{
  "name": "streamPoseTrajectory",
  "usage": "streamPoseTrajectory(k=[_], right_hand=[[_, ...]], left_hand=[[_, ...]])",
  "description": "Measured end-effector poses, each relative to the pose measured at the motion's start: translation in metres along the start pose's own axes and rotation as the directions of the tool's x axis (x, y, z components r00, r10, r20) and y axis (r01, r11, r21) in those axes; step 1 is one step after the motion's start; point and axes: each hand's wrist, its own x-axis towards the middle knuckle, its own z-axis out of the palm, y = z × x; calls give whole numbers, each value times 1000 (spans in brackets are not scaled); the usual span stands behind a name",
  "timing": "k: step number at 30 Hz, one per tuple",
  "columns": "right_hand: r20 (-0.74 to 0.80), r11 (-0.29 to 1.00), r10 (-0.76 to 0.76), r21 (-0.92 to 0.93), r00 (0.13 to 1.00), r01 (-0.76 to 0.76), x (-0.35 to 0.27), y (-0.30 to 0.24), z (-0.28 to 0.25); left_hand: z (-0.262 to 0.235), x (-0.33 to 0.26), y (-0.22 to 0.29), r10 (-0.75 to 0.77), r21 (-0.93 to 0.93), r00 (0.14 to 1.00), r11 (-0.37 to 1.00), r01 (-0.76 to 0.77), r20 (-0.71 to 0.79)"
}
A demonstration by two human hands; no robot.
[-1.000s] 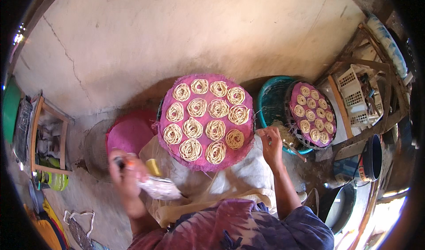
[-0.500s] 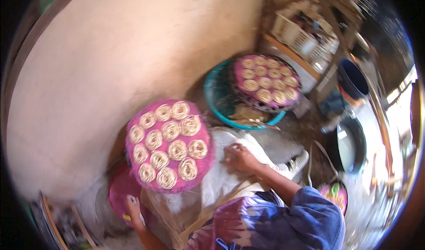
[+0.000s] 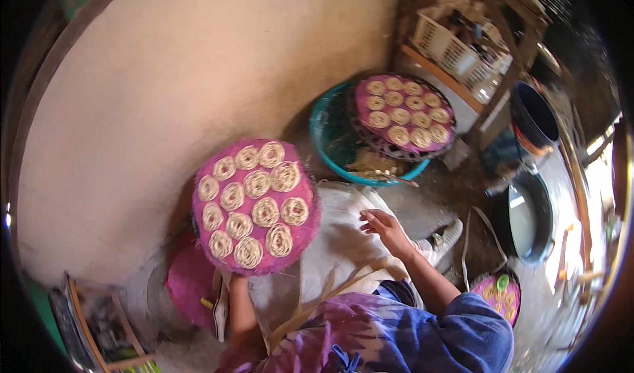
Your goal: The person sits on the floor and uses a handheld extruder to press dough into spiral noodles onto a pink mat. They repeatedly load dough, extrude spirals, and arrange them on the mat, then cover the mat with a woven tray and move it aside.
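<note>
pink round tray (image 3: 254,204) full of noodle coils, lifted – left hand hidden beneath, grip unclear; right hand (image 3: 383,228) open on white cloth (image 3: 330,241); second filled tray (image 3: 403,112) on teal basin (image 3: 330,142).

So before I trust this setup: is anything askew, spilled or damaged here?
Nothing is spilled. The near pink tray looks tilted, lifted on the left hand, which is mostly hidden beneath it, yet its noodle coils sit in place. The second tray overhangs the teal basin rim.

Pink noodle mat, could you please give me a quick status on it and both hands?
Left hand hidden under pink mat, grip unclear. Right hand open on white cloth. Mat full of noodle coils. Nothing obstructing.
</note>
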Motion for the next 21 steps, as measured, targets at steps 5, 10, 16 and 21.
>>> streamPoseTrajectory(k=[5, 10, 16, 21], right_hand=[[329, 887, 98, 399, 939, -232, 50, -21, 67], [361, 953, 52, 261, 931, -154, 80, -34, 85], [329, 969, 76, 197, 941, -147, 129, -57, 73], [220, 982, 133, 102, 966, -159, 141, -37, 46]], left_hand=[[14, 5, 45, -11, 9, 1000, 1000, 11, 10], [46, 4, 78, 10, -7, 999, 1000, -10, 33], [86, 6, 87, 40, -16, 995, 999, -39, 92], [99, -22, 75, 170, -46, 984, 985, -167, 59]])
